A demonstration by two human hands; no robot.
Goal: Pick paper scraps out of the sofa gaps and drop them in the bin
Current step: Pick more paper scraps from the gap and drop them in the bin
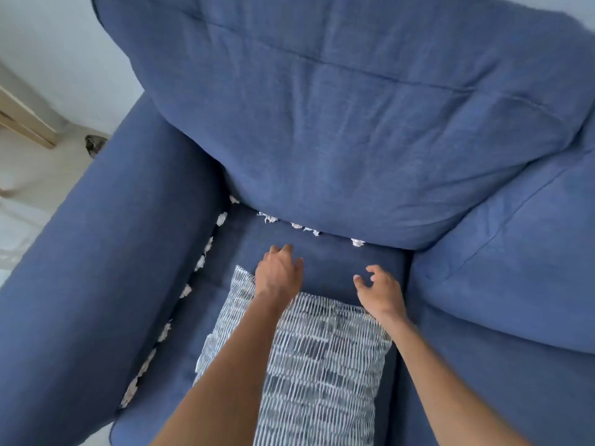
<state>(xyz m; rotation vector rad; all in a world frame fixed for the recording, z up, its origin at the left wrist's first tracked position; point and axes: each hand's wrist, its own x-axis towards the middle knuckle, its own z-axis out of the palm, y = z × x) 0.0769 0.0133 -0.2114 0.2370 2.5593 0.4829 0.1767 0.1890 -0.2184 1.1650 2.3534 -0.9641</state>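
Poking out of the sofa gaps, white paper scraps (302,225) line the seat cushion's (338,262) back edge under the back cushion (354,149), and more run down its left edge against the armrest (96,268). Both hands hover empty above the seat: the left hand (278,273) loosely spread, the right hand (381,291) with fingers curled apart. A patterned throw pillow (322,358) lies beneath the forearms. Picking seems about to begin; next comes pinching a back-edge scrap. No bin is visible.
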